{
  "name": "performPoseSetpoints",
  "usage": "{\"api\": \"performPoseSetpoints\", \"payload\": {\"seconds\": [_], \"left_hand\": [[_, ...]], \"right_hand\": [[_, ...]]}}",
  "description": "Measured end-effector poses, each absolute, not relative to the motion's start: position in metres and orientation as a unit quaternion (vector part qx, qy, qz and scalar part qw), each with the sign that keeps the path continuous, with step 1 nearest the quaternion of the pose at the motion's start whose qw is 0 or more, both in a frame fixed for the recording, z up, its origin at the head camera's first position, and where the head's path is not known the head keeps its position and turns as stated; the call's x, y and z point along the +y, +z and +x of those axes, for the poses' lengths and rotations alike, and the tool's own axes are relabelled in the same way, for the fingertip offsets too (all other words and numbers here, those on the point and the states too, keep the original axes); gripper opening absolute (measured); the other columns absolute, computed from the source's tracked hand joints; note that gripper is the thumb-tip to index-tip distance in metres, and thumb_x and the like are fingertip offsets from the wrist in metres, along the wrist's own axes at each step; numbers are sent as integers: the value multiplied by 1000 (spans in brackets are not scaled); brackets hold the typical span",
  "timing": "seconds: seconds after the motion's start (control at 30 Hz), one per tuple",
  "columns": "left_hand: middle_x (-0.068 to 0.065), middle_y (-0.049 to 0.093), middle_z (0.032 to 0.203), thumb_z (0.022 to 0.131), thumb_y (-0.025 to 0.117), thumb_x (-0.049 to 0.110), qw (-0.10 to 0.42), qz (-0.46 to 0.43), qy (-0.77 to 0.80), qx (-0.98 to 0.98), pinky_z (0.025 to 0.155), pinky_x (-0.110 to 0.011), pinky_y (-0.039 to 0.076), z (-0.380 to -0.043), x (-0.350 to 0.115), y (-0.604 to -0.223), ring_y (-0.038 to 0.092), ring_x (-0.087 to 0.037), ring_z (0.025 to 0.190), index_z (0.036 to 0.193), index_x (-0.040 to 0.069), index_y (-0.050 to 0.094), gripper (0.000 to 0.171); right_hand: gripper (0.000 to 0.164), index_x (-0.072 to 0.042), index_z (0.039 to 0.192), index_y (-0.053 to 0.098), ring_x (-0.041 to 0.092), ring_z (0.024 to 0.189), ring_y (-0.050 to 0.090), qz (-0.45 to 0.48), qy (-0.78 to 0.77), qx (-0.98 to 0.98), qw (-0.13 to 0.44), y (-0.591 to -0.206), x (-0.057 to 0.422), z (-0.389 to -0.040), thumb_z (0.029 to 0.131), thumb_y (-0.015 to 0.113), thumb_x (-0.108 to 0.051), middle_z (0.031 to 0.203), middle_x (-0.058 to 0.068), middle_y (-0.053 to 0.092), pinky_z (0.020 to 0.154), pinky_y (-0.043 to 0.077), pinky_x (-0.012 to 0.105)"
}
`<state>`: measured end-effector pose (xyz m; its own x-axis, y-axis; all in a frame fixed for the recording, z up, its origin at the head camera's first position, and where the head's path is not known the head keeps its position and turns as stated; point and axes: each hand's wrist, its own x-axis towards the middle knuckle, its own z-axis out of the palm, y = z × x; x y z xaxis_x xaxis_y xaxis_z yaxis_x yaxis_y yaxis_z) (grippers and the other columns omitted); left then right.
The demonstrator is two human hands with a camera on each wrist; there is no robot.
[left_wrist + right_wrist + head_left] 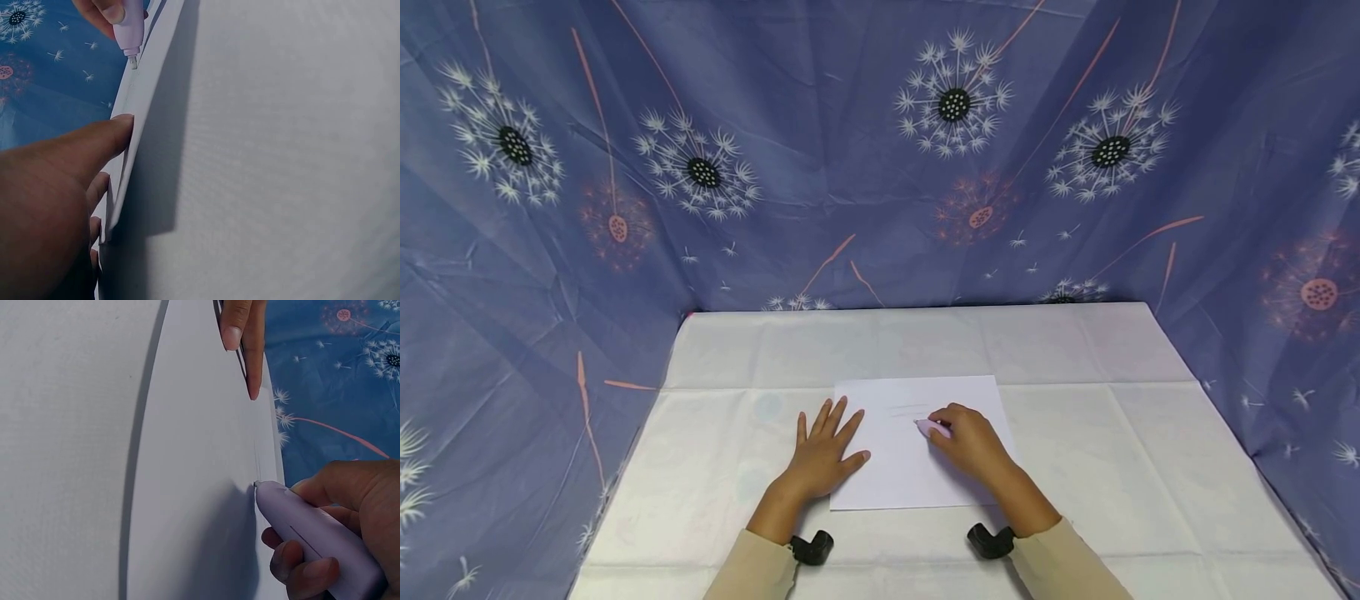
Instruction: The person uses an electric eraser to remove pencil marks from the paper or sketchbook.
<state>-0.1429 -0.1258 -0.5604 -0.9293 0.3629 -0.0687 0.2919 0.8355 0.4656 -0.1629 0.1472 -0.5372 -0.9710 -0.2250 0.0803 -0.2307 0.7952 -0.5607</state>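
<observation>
A white sheet of paper point(910, 483) lies on the table, with a few faint lines point(908, 410) near its upper middle. My left hand point(822, 460) rests spread at the sheet's left edge, thumb and some fingers on the paper. My right hand point(972, 446) grips a thick lilac pen-shaped tool point(312, 534); its exact kind is unclear. Its narrow grey tip point(257, 484) meets the paper by the lines. In the left wrist view the tool point(129, 28) points down at the sheet, beyond my left thumb point(115, 134).
A white cloth with fold creases point(1120, 467) covers the table. Blue fabric with a dandelion print point(827, 167) hangs behind and along both sides. Black bands with short black pieces point(813, 548) sit at both wrists, by the beige sleeves.
</observation>
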Motion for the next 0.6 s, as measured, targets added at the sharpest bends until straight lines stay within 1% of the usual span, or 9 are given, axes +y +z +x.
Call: {"api": "performPoseSetpoints", "payload": {"seconds": [0.37, 0.6], "left_hand": [[-18, 18, 169, 99, 59, 45, 67, 180, 253, 948, 118, -74, -5, -143, -126, -564, 8, -44, 157, 157, 14, 38, 69], [-14, 16, 171, 100, 57, 48, 81, 172, 238, 953, 119, -72, -3, -144, -127, -563, 6, -40, 158, 159, 18, 36, 69]], "right_hand": [[16, -7, 103, 79, 9, 72, 54, 124, 307, -944, 1, -535, 144, -163, 88, 76, -14, 87, -1, 69, 70, 47, 29], [16, -8, 103, 79, 9, 72, 54, 113, 289, -951, 3, -536, 147, -164, 88, 76, -15, 87, -1, 69, 71, 48, 30]]}}
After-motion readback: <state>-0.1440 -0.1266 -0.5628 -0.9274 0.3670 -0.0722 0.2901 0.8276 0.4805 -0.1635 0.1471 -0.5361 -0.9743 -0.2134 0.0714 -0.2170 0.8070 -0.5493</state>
